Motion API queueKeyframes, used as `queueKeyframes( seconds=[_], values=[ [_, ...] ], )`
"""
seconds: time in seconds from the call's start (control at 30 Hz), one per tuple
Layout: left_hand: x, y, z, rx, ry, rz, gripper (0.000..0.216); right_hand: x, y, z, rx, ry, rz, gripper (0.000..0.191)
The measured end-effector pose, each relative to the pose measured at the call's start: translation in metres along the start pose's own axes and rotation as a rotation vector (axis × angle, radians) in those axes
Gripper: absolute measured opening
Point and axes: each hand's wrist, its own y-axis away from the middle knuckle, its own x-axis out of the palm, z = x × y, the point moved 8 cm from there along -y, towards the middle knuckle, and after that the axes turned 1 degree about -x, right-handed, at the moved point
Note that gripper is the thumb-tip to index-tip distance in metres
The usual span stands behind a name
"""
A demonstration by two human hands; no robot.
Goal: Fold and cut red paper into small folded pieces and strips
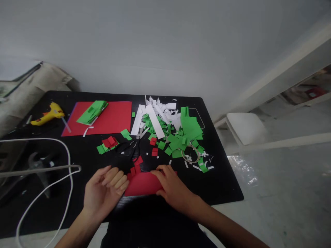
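A folded-looking piece of red paper [143, 184] lies at the table's near edge, between my hands. My right hand [172, 187] grips its right part, fingers bent over the top and thumb at the lower edge. At the paper's left end is my left hand [107, 189], its fingers curled closed; whatever may be inside them is hidden. Small red paper pieces [136, 168] lie just beyond the sheet. Behind them rest black-handled scissors [138, 137], blades apart. Further left, red and green cut pieces [110, 142] sit in a small pile.
Green paper scraps [190, 129] and white strips [155, 120] heap at the back right, with a tape ring [190, 154] beside them. A red sheet [116, 117] carries a green paper stack [92, 112]. A yellow glue gun [50, 113], pliers [40, 165] and white cable [69, 162] occupy the left.
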Motion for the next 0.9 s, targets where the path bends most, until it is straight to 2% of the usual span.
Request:
queueKeyframes(
  seconds=[0.07, 0.13, 0.23, 0.33, 0.43, 0.5, 0.63, 0.9],
  values=[
    [0.001, -0.006, -0.002, 0.051, -0.173, 0.07, 0.049, 0.0, -0.001, 0.0, 0.002, -0.022, 0.009, 0.072],
    [-0.004, -0.011, -0.006, 0.166, -0.434, 0.115, 0.052, 0.001, -0.001, -0.001, 0.019, -0.036, 0.028, 0.073],
    [-0.015, -0.012, -0.021, 0.467, -1.021, 0.059, 0.051, 0.001, -0.001, -0.003, 0.035, -0.087, 0.046, 0.072],
    [-0.008, -0.002, -0.023, 0.776, -1.529, 0.111, 0.036, 0.001, -0.001, -0.004, 0.043, -0.12, 0.049, 0.07],
    [0.003, 0.009, -0.015, 1.036, -1.754, 0.249, 0.017, 0.0, -0.002, -0.003, 0.032, -0.096, 0.049, 0.07],
    [0.004, 0.01, -0.009, 1.132, -1.837, 0.274, 0.019, -0.002, -0.003, 0.0, 0.005, -0.073, 0.05, 0.068],
    [0.002, 0.0, 0.0, 1.204, -1.985, 0.237, 0.032, -0.002, -0.002, 0.006, -0.05, -0.034, 0.063, 0.065],
    [0.021, -0.018, 0.016, 1.14, -2.048, 0.243, 0.044, 0.003, -0.001, 0.006, -0.077, 0.031, 0.077, 0.061]
  ],
)
